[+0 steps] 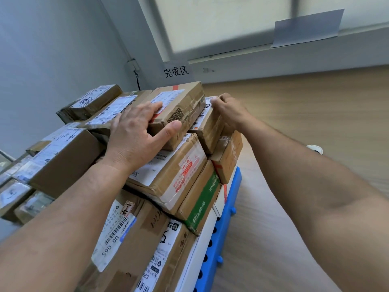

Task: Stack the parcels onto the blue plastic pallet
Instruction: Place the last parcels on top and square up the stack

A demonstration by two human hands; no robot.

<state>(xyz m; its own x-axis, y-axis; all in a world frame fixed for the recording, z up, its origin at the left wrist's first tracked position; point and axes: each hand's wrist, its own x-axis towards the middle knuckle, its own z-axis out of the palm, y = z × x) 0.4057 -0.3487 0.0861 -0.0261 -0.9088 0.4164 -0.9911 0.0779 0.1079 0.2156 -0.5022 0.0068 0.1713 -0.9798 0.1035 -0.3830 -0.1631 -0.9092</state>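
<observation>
Several taped cardboard parcels are piled on the blue plastic pallet (226, 226), whose edge shows at the lower right. My left hand (136, 133) grips the near corner of the top brown parcel (183, 102), fingers on its lid and thumb against its side. My right hand (229, 110) holds the far end of a smaller labelled parcel (207, 125) that lies just right of the top one, with fingers curled over its edge. A larger parcel with red markings (174, 175) lies beneath both.
A grey wall stands to the left and behind the pile, with a paper sign (176, 71) on it. Wood-pattern floor (305, 114) spreads to the right of the pallet. More parcels (61, 157) fill the left side of the pile.
</observation>
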